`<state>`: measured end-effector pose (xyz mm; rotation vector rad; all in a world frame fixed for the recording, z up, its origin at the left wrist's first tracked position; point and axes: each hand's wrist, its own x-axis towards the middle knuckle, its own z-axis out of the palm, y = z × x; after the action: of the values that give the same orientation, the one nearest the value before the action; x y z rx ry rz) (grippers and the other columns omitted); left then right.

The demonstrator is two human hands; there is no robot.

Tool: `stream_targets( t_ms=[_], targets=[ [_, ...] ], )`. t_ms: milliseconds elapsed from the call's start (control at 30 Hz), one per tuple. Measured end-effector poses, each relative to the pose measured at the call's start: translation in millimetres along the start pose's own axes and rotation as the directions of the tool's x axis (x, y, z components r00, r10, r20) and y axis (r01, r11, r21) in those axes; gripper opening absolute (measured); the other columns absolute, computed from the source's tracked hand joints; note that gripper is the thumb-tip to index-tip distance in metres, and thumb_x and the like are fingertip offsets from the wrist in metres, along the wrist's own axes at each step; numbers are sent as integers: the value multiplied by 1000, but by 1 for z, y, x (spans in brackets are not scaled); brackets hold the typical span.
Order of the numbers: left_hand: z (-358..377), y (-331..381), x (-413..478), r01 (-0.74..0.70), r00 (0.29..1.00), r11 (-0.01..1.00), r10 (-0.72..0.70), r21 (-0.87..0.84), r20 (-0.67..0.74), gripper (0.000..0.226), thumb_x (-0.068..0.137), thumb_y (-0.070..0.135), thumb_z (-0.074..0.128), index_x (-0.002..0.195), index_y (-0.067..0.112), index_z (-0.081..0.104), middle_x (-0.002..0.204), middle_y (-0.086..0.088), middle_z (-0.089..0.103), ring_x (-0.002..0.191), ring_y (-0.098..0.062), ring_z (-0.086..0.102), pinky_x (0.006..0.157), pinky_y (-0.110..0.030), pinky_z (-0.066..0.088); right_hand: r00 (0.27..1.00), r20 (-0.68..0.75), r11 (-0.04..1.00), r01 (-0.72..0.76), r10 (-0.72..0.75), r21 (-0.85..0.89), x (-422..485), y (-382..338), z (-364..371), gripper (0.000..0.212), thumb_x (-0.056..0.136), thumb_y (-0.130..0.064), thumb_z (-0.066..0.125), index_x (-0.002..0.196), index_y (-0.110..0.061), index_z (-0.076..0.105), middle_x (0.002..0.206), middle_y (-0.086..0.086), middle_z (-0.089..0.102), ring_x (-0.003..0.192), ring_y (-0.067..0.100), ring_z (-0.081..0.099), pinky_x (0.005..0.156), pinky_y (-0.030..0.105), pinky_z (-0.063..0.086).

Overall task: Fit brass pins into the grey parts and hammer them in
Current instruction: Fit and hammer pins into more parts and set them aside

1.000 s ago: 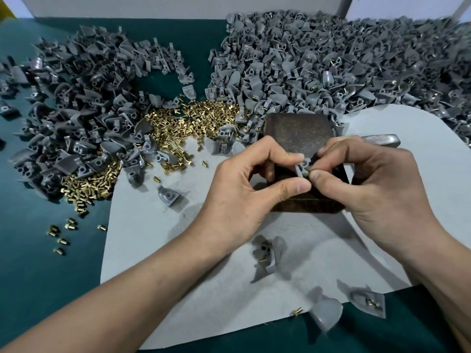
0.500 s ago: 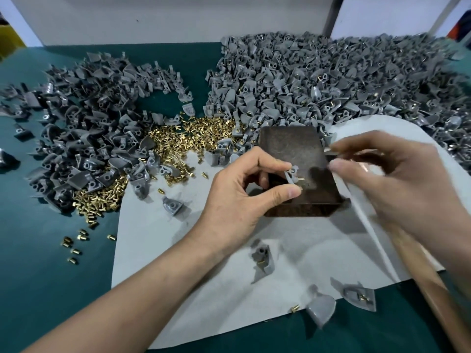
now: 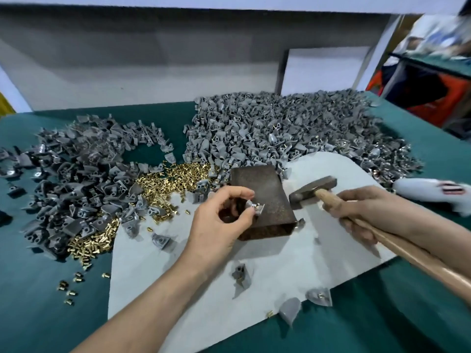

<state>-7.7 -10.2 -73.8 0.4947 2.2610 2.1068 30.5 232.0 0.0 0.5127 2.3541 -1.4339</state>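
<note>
Your green table [image 3: 38, 301] carries a white sheet [image 3: 280, 271] at its near edge. On the rusty block [image 3: 262, 189] mid-sheet, your left hand [image 3: 219, 220] pinches a grey part [image 3: 257, 208] between thumb and forefinger. Your right hand [image 3: 367, 212] is wrapped round the hammer [image 3: 312, 189], whose head is just beside the block's right side. Brass pins [image 3: 165, 184] and heaped parts [image 3: 280, 128] lie toward the far edge.

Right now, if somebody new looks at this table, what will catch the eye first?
First the huge heap of grey parts across the back right, a darker heap at the left, and shiny brass pins spilled between them. At the centre, the left hand pinches a grey part over the rusty block, and the right hand grips a hammer beside it.
</note>
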Motion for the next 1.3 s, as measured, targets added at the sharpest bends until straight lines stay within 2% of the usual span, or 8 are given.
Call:
stream_targets(
  t_ms=[200,333,467,633,767,933,1133,1300],
  targets=[
    [2,1,-1,33,999,999,-33,2,-33,23,82,12,71,88,34,68,91,8,68,83,-8,60,71,-14,48,985,-54,907,174,-166,384,-29,-4,4,28,92,-31,50,89,-8,65,54,12,47,30,17,35,34,17,30],
    [4,2,-3,64,996,996,-67,-57,-54,19,84,10,70,90,28,68,90,-5,67,86,-25,60,73,-25,50,986,-3,937,158,-165,312,-43,-15,11,34,97,-29,43,93,-9,71,51,10,45,31,19,36,32,20,28],
    [5,5,-3,31,997,999,-34,-38,-75,18,84,-1,65,87,17,66,98,10,69,93,-18,61,82,-24,51,973,-76,921,231,-218,314,-47,-23,19,29,95,-26,47,98,-4,65,52,8,46,35,19,39,34,20,31],
    [5,2,-2,35,995,999,-38,-37,-92,17,83,-1,66,85,16,65,99,12,69,90,-9,62,81,-19,51,919,290,830,65,-266,555,-65,-31,21,20,71,-10,72,79,-7,54,61,8,48,28,11,40,29,13,31],
    [6,1,0,7,995,1000,-6,10,-102,19,82,0,68,80,19,64,99,12,67,92,-4,61,82,-17,49,933,124,915,296,-339,274,-70,-30,40,12,85,-14,65,97,-10,65,56,9,48,23,14,32,33,12,27],
    [4,1,2,-12,992,995,24,99,-127,20,80,3,71,74,20,65,108,13,61,97,2,57,90,-24,49,832,-113,827,506,-543,-246,-56,-41,54,19,96,-23,47,95,-10,60,52,3,42,29,18,35,36,24,32],
    [6,0,2,19,990,998,-10,62,-144,26,79,-3,69,72,21,64,110,14,60,104,-5,58,94,-34,49,867,-73,848,459,-493,-264,-55,-47,59,22,98,-23,46,100,-6,59,56,7,41,30,18,36,36,23,33],
    [6,-2,1,48,990,998,-54,-50,-132,26,81,-4,68,69,19,64,112,14,60,97,-2,61,78,-18,51,799,-151,806,543,-582,-235,-60,-61,55,27,95,-28,47,86,-4,55,48,1,38,25,13,31,30,19,29]
  ],
)
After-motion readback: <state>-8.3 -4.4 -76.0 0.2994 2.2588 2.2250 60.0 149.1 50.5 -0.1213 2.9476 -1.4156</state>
